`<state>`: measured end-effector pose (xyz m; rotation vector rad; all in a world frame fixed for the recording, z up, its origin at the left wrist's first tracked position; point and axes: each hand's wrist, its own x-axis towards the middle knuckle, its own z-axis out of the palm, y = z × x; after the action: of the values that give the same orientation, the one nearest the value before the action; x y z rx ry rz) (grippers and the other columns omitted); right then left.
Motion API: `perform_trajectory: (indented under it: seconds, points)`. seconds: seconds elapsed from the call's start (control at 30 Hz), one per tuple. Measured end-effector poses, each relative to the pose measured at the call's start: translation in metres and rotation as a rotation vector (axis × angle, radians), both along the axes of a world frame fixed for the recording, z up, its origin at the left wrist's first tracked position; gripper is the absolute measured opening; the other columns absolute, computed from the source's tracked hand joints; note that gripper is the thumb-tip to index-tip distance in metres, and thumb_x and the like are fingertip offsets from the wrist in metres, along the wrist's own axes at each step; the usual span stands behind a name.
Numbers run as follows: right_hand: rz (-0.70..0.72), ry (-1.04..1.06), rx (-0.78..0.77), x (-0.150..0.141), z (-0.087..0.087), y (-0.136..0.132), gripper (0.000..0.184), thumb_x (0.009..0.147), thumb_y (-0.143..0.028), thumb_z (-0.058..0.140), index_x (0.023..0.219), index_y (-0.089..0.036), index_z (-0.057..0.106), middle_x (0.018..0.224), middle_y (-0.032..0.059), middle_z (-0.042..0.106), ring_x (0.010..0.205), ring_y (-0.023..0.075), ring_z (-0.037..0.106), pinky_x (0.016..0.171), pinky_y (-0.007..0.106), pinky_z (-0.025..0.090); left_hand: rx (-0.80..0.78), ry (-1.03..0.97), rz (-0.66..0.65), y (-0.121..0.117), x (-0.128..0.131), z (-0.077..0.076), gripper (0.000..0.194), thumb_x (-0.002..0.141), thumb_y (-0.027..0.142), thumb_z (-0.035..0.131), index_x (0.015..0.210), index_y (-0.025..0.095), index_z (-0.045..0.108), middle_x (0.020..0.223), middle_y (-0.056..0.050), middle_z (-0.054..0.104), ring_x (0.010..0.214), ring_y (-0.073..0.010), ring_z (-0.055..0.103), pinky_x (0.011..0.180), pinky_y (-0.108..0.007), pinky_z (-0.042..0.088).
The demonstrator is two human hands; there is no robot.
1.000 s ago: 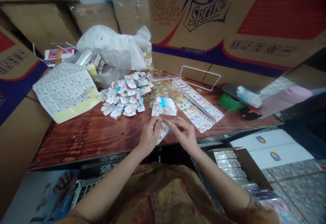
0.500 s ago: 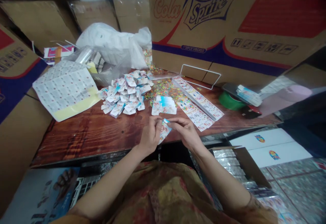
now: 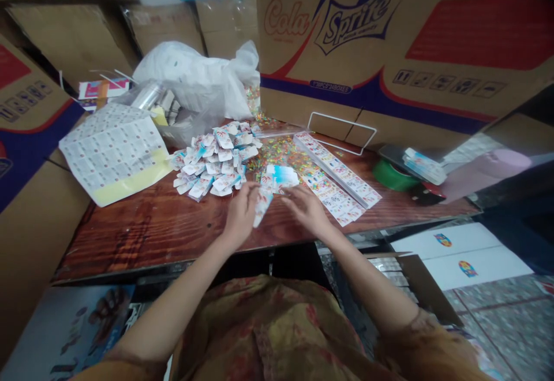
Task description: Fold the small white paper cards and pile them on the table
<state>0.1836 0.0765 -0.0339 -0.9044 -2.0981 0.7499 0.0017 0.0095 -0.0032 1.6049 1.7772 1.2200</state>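
Note:
My left hand (image 3: 241, 212) is closed on a small white-and-blue printed carton (image 3: 262, 206), its thumb side against the carton's left edge. The carton tilts above the wooden table. To the right, my right hand (image 3: 306, 209) has its fingers apart and nothing visible in them. Its fingertips are beside the front of a stack of blue-and-white cartons (image 3: 285, 178); whether they touch it I cannot tell. A heap of small folded cartons (image 3: 216, 161) lies left of the stack, behind my left hand.
Small colourful pieces (image 3: 277, 151) are scattered behind the stack. Printed strips (image 3: 340, 176) lie to the right, near a white wire frame (image 3: 343, 114) and green tape roll (image 3: 392, 178). Sticker sheets (image 3: 115, 153) lie left; a large cardboard box (image 3: 329, 95) stands behind.
My hands have moved apart and slightly forward. The right hand has let go of the carton, which my left hand has carried left, toward the heap.

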Motion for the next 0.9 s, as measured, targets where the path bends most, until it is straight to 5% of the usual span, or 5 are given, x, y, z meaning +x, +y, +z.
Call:
perform_trajectory:
  seconds: [0.2,0.37,0.53,0.77,0.9]
  points:
    - [-0.332,-0.607,0.187,-0.013,-0.029,0.050,0.036,0.086,-0.034,0.059,0.116,-0.013,0.060,0.120,0.0196,0.055,0.105,0.0336,0.050,0.087,0.045,0.042,0.257,0.374,0.259,0.084,-0.071,0.043,0.032,0.092,0.030,0.039,0.123,0.021,0.046,0.115,-0.012,0.059,0.105,-0.0257,0.057,0.090,-0.040,0.044]
    - [-0.374,-0.647,0.256,-0.013,-0.028,0.052,0.033,0.083,-0.038,0.063,0.107,-0.015,0.064,0.111,0.0173,0.057,0.101,0.0322,0.049,0.086,0.042,0.040,0.148,0.624,0.363,0.114,-0.094,0.056,0.049,0.085,0.022,0.049,0.134,0.015,0.043,0.133,-0.022,0.044,0.124,-0.0402,0.042,0.098,-0.056,0.034]
    - [-0.412,-0.371,0.209,-0.001,-0.029,0.047,0.021,0.088,-0.030,0.054,0.097,-0.017,0.067,0.097,0.0136,0.065,0.089,0.0273,0.056,0.083,0.040,0.041,0.229,0.630,0.144,0.073,-0.041,0.029,0.035,0.090,0.026,0.044,0.121,0.015,0.054,0.119,-0.017,0.055,0.117,-0.0323,0.047,0.101,-0.050,0.034]
    - [-0.281,0.514,-0.462,0.003,-0.015,0.026,0.036,0.065,-0.050,0.073,0.077,-0.018,0.062,0.065,0.0009,0.063,0.056,0.0152,0.055,0.057,0.029,0.045,-0.155,-0.090,-0.054,0.026,0.034,-0.024,0.041,0.087,0.044,0.051,0.115,0.015,0.055,0.084,-0.005,0.065,0.074,-0.0173,0.060,0.074,-0.031,0.047]
    - [-0.147,0.452,-0.396,-0.002,-0.004,-0.005,0.035,0.073,-0.046,0.070,0.096,-0.020,0.062,0.062,-0.0022,0.057,0.056,0.0140,0.054,0.058,0.029,0.048,-0.138,-0.359,-0.150,0.021,0.043,-0.034,0.036,0.089,0.043,0.045,0.105,0.014,0.058,0.100,-0.008,0.066,0.089,-0.0188,0.060,0.078,-0.029,0.047]
